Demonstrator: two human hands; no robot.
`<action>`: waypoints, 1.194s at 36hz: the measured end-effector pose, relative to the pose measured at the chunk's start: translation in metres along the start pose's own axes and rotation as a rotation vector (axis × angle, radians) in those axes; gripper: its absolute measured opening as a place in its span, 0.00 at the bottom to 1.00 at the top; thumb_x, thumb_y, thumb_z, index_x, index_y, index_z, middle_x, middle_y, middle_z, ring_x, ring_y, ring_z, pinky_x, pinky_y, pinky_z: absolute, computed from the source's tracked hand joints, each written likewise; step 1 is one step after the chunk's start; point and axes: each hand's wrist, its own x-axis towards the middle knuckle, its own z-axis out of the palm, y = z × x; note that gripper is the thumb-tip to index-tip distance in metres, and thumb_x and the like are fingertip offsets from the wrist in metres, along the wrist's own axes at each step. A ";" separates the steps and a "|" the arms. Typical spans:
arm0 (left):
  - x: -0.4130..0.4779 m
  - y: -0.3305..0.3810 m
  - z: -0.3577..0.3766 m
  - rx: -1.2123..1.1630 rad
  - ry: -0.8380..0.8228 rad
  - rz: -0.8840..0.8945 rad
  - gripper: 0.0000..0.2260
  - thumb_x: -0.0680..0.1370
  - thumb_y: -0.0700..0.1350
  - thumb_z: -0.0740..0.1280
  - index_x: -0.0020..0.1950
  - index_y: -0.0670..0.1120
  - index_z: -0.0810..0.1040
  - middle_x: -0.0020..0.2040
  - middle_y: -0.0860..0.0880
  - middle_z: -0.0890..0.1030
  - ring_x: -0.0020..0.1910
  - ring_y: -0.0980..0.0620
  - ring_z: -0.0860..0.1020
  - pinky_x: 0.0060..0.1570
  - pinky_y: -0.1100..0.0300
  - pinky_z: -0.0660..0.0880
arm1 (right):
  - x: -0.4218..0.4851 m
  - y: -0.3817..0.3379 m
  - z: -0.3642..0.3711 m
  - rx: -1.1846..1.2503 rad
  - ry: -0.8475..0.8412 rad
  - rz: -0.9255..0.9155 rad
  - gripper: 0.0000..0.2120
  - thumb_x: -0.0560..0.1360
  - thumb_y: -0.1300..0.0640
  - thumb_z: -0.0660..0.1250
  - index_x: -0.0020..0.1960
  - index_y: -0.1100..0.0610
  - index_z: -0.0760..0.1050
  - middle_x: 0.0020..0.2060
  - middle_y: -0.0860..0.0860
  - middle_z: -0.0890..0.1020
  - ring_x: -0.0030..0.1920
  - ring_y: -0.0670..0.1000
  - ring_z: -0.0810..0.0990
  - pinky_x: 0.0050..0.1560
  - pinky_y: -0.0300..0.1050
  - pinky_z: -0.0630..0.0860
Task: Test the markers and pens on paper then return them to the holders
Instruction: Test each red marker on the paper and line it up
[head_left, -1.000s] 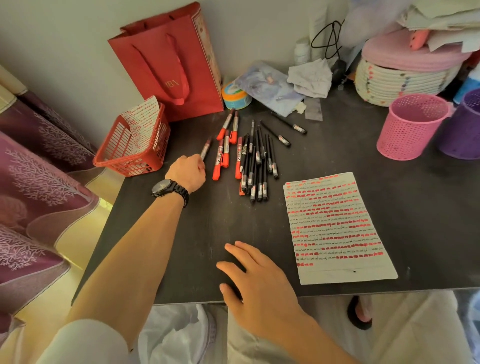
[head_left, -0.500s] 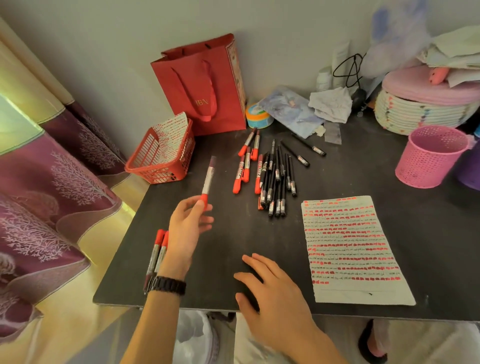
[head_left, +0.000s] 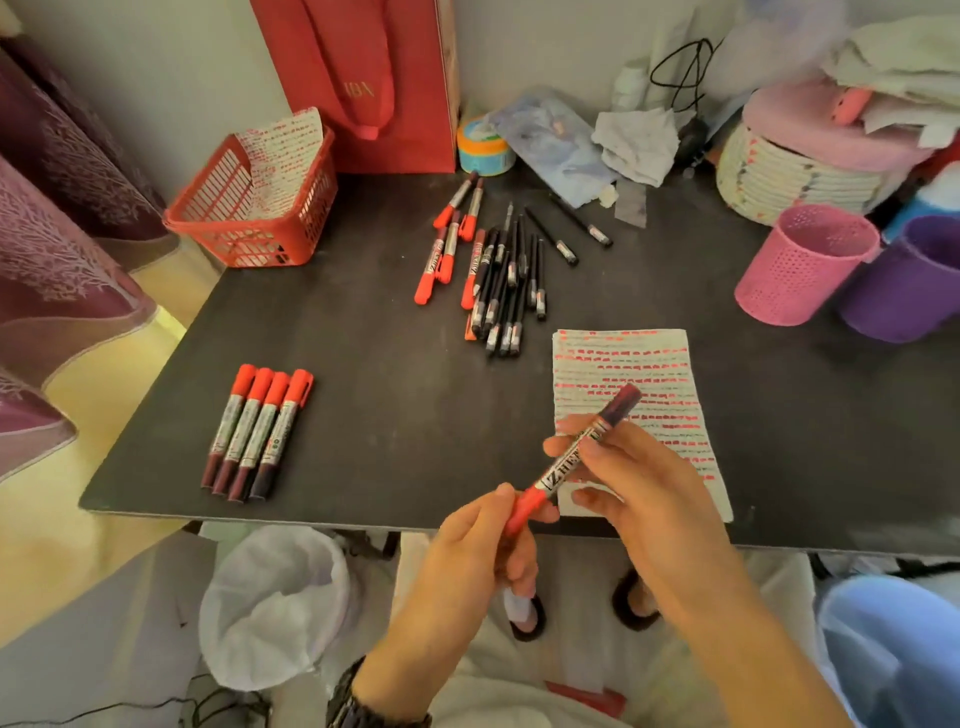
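"Two hands on one marker (head_left: 571, 462), was that it?"

"Yes. It hung at about 5 o'clock over the table's (head_left: 363, 364) near edge, its dark end pointing to 1 o'clock above the paper (head_left: 634, 374). The left hand (head_left: 483, 551) pinched the red cap end in its fingertips, and the right hand (head_left: 639, 493) pinched the barrel between thumb and fingers."

"Was the cap loose or seated?"

"I could not tell, because the fingers covered the join. The thumb also hid the end of the lettering on the barrel."

"And the paper?"

"It lay at 4 o'clock, lined with red and dark strokes. Its near left corner was hidden behind the right hand."

"Where were the rest?"

"Four markers (head_left: 257, 431) lay side by side and touching at 8 o'clock, red caps away from the person. At 12 o'clock was a pile of markers and pens (head_left: 498, 275), overlapping too much to count."

"The holders?"

"The pink holder (head_left: 800, 265) stood at 2 o'clock. The purple holder (head_left: 904, 280) was just beside it and cut off by the right edge. The camera angle did not show the inside of either one."

"Anything else?"

"A red basket (head_left: 254, 208) at 10 o'clock held a marked sheet, and the red bag (head_left: 363, 78) behind it was cropped at the top. A wristwatch (head_left: 363, 712) on the left wrist ran off the bottom edge."
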 end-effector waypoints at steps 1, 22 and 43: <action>-0.001 -0.002 0.004 0.029 -0.019 -0.007 0.21 0.84 0.54 0.58 0.45 0.46 0.85 0.25 0.50 0.69 0.25 0.51 0.69 0.30 0.63 0.70 | -0.004 0.002 -0.005 -0.032 0.020 -0.015 0.09 0.73 0.51 0.72 0.53 0.47 0.84 0.51 0.52 0.87 0.54 0.51 0.85 0.49 0.48 0.75; -0.010 -0.029 0.056 0.937 0.166 0.377 0.19 0.75 0.61 0.45 0.30 0.52 0.62 0.26 0.53 0.70 0.30 0.49 0.71 0.31 0.54 0.64 | -0.054 0.025 -0.007 0.861 0.362 0.065 0.14 0.73 0.56 0.66 0.30 0.55 0.70 0.29 0.50 0.69 0.33 0.51 0.72 0.45 0.48 0.72; -0.020 -0.026 0.011 0.470 0.321 -0.035 0.15 0.76 0.51 0.61 0.31 0.48 0.69 0.28 0.54 0.72 0.28 0.56 0.69 0.37 0.58 0.69 | -0.027 -0.026 -0.102 0.770 0.074 -0.124 0.24 0.79 0.51 0.57 0.27 0.49 0.52 0.20 0.46 0.53 0.22 0.46 0.51 0.26 0.38 0.56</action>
